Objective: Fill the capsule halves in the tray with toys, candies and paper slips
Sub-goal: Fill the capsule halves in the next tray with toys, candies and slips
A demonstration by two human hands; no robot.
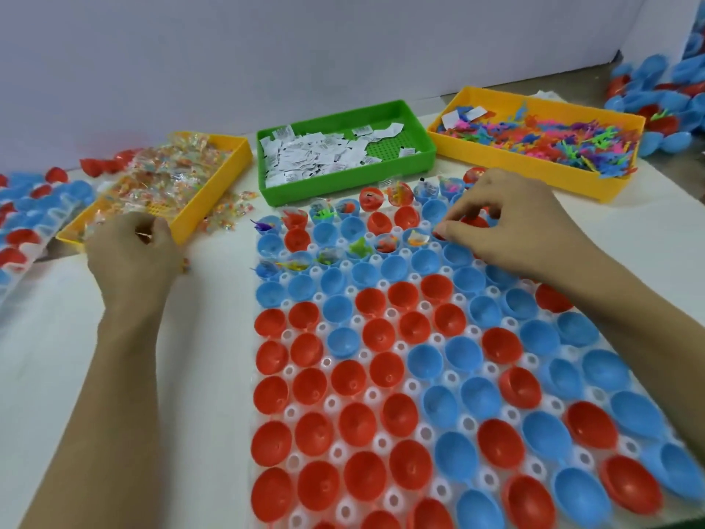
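Note:
A clear tray (375, 439) holds several red and blue capsule halves (345, 387). Halves in the far rows hold toys and candy packets. My right hand (507, 223) hovers over the far right rows with fingers curled; what it pinches is hidden. My left hand (129, 250) sits at the near corner of the yellow candy tray (213, 192) and grips candy packets. The green tray (419, 127) holds white paper slips (305, 154). A second yellow tray (595, 185) holds small coloured plastic toys (553, 137).
Loose candy packets (229, 211) lie on the white table between the candy tray and the capsule tray. Another tray of capsule halves (26, 231) lies at far left. Loose blue and red halves (663, 93) are piled at far right. A white wall stands behind.

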